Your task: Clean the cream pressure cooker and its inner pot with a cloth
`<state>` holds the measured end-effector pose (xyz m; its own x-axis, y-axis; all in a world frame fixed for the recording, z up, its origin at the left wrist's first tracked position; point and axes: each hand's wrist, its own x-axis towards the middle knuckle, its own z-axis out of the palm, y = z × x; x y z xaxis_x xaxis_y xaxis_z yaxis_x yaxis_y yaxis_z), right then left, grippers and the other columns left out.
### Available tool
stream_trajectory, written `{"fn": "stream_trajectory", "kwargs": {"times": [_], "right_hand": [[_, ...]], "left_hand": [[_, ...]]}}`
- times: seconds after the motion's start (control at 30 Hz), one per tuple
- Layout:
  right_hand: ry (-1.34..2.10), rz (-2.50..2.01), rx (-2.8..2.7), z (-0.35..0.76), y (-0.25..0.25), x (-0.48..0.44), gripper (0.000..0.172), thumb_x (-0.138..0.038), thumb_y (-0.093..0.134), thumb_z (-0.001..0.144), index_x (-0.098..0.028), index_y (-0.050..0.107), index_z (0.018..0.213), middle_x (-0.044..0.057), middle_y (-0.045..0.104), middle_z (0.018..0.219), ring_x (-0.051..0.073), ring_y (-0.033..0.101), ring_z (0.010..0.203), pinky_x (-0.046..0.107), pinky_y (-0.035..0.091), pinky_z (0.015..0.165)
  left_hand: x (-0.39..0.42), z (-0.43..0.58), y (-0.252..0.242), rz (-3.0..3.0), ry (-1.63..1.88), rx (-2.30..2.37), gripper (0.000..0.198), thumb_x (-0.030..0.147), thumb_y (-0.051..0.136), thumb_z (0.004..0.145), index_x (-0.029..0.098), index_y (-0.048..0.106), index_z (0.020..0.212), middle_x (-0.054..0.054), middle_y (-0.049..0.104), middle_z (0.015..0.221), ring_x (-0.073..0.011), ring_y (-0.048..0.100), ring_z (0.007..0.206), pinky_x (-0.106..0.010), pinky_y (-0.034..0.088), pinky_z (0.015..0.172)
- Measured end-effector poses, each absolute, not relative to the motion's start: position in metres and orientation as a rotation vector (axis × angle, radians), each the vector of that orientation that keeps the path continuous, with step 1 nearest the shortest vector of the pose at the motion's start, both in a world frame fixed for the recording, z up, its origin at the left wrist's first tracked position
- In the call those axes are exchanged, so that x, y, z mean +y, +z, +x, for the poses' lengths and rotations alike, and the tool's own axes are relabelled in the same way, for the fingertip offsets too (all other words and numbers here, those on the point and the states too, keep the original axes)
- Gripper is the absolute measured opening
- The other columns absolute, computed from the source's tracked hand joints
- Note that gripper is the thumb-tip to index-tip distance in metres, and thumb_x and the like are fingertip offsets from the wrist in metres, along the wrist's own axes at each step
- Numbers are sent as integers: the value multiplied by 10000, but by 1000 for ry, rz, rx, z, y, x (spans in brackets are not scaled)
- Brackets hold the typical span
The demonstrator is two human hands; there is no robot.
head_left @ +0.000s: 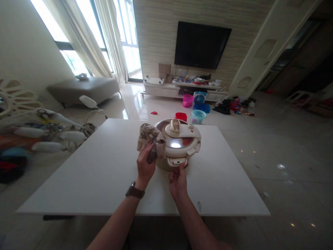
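A cream pressure cooker with a brown and silver lid stands on a white table. My left hand, with a watch on the wrist, grips a bunched beige and brown patterned cloth against the cooker's left side. At the cooker's front, my right hand has its fingers closed on the cream handle from below. The undersides of the right fingers' grip are partly hidden by the handle.
Beyond the table are a red bin, a light blue basket and a pink basket. A lamp with white shades stands at the left. A grey bench is by the window.
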<state>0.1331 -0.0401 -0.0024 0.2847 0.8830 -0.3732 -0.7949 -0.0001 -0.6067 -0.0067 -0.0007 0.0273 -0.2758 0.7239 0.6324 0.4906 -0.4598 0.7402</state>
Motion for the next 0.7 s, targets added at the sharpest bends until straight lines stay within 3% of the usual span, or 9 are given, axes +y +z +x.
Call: {"fn": "stream_trajectory", "kwargs": {"times": [0.1, 0.2, 0.37, 0.53, 0.7], "right_hand": [[1321, -851, -156, 132, -1, -41, 677, -755, 909, 585, -190, 677, 878, -60, 633, 617, 54, 403, 421, 194, 271, 356], [1333, -870, -168, 131, 1, -41, 646, -769, 880, 622, -194, 639, 791, -94, 500, 508, 58, 354, 398, 208, 245, 358], [1332, -864, -177, 132, 3, -42, 689, -755, 901, 598, -188, 687, 927, -47, 663, 671, 45, 367, 421, 203, 247, 364], [1319, -888, -171, 131, 3, -42, 700, -775, 892, 586, -191, 672, 904, -37, 666, 678, 49, 367, 429, 209, 236, 367], [1300, -883, -193, 130, 2, -42, 675, -780, 879, 602, -189, 653, 837, -56, 604, 611, 51, 341, 429, 213, 206, 372]], "left_hand": [[-10, 4, 41, 2405, 1566, 1311, 516, 105, 651, 858, 276, 741, 1336, -65, 719, 1427, -313, 530, 1455, -550, 397, 1245], [-14, 13, 48, 2591, 1443, 1311, 598, 117, 675, 861, 295, 682, 1431, -59, 692, 1469, -326, 527, 1438, -563, 379, 1249], [0, 6, 50, 2251, 1564, 1554, 618, 119, 687, 815, 241, 681, 1421, -101, 552, 1615, -334, 521, 1434, -534, 403, 1244], [16, -4, 48, 1884, 1707, 1637, 559, 111, 620, 833, 209, 688, 1379, -117, 608, 1554, -298, 545, 1423, -512, 405, 1245], [0, 16, 58, 2168, 1518, 1587, 544, 98, 635, 809, 240, 724, 1326, -67, 656, 1513, -326, 482, 1456, -560, 334, 1280]]}}
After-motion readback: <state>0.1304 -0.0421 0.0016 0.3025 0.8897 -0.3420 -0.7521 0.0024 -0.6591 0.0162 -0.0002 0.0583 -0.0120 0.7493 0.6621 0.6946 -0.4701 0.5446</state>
